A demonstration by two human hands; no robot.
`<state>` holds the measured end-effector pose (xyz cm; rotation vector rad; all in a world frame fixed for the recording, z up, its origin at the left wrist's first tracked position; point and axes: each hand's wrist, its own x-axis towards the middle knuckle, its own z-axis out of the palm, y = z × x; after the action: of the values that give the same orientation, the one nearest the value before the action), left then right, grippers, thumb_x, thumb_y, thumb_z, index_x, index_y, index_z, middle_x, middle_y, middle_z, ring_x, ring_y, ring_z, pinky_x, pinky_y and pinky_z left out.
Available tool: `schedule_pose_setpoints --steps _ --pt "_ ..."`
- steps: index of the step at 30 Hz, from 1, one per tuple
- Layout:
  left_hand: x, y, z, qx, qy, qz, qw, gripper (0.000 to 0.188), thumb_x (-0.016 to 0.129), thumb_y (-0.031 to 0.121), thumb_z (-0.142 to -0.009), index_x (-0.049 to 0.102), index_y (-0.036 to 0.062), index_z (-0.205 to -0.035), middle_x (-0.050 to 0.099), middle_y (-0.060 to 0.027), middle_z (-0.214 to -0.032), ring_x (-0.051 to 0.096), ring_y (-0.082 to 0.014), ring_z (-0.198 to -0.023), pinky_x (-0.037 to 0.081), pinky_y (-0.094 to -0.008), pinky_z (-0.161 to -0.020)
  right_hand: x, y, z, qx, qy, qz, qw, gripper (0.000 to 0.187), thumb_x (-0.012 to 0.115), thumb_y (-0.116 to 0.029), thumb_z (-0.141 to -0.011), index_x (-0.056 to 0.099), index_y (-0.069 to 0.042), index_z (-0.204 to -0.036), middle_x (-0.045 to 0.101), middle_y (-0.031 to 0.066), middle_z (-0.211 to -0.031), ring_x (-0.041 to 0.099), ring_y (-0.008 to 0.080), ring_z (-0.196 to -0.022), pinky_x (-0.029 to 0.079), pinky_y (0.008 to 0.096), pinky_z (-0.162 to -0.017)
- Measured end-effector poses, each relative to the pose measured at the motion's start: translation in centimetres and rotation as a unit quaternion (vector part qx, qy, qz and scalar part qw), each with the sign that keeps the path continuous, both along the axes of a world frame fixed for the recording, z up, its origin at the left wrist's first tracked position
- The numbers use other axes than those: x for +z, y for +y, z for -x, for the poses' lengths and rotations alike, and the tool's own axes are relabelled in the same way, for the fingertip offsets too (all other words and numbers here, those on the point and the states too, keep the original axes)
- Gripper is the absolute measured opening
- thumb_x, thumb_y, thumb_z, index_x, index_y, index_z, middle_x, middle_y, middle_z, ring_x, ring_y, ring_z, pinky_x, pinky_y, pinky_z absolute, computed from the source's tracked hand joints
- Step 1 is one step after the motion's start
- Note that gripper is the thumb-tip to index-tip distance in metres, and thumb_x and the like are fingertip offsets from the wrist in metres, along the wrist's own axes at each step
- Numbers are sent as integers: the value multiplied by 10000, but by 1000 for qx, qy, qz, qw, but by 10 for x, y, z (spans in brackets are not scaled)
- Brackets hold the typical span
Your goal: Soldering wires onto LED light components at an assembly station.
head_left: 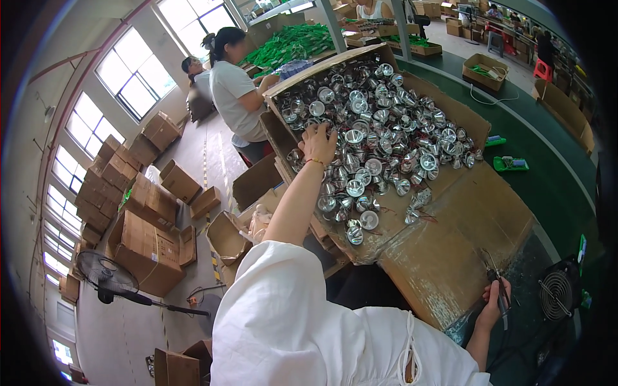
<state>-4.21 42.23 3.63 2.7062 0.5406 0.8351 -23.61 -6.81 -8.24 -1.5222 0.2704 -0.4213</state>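
Observation:
My left hand reaches over the left side of a large cardboard box heaped with shiny silver reflector cups, some with thin red wires. Its fingers are spread and touch the cups there; no cup shows clearly in its grip. At the lower right, my right hand is closed round the dark handle of a soldering iron, whose metal tip points up and away from me. A cardboard flap lies between the heap and my right hand.
A round fan in a dark frame stands right of my right hand. Green pieces lie on the green bench beyond the box. Two people sit at the far left near a green heap. A black floor fan and cartons stand left.

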Motion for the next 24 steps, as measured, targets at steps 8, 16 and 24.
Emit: schedule_pose_setpoints --steps 8,16,24 --pt "2 -1 1 3 -29 -10 1000 359 557 351 -794 578 162 -1099 468 -98 -1163 410 -288 -1097 299 -428 -887 2 0 1 -5 4 -2 1000 233 565 -200 -868 550 -30 -1026 525 4 -691 448 67 -592 360 197 -546" --pt "0 4 -1 -12 -75 -30 997 331 560 331 -787 588 163 -1071 495 -102 -1108 441 -295 -1057 324 -425 -872 3 2 0 -5 2 -2 1000 219 565 -184 -867 552 -28 -1020 529 8 -697 453 67 -593 364 198 -551" --pt "8 -6 0 -61 -140 -30 988 267 585 259 -768 601 163 -1016 515 -62 -1074 451 -262 -1050 318 -404 -872 6 1 2 -21 8 -6 1000 217 575 -186 -858 553 -26 -1003 532 13 -698 455 70 -592 370 202 -549"
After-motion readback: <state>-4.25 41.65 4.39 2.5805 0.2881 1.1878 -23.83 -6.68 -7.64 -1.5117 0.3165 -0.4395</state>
